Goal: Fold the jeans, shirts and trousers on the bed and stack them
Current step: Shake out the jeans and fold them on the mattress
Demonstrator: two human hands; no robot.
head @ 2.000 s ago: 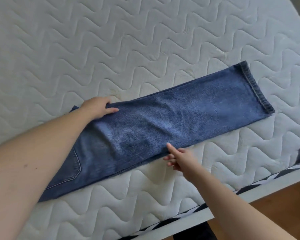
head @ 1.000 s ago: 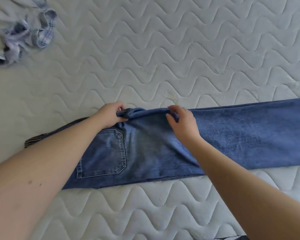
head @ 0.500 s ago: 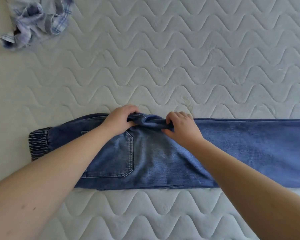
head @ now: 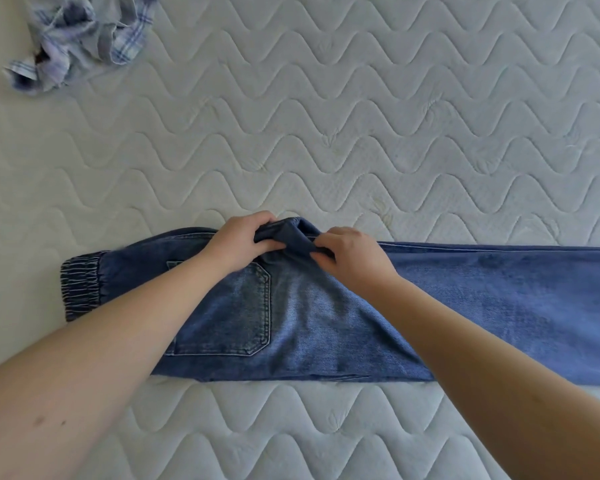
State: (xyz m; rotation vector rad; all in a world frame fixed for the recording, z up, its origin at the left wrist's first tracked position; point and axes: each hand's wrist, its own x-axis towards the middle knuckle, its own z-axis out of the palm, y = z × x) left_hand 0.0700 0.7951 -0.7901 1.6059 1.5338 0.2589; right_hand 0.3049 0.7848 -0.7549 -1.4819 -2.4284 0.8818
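Lying crumpled at far-left corner of the mattress point(head: 361, 116): a plaid shirt point(head: 80, 32). Jeans point(head: 326, 323) spread flat across the near side, elastic waistband point(head: 80, 289) at left, legs running off right. Left hand point(head: 243, 244) & right hand point(head: 350, 261) both clench the bunched crotch fold at the far edge.

Both hands now sit closer together on the jeans point(head: 326, 317). The bunched crotch fold point(head: 291, 237) between them stands higher than before.

The jeans point(head: 326, 323) lie across the near mattress point(head: 361, 116), a crumpled shirt point(head: 80, 39) far behind-left.
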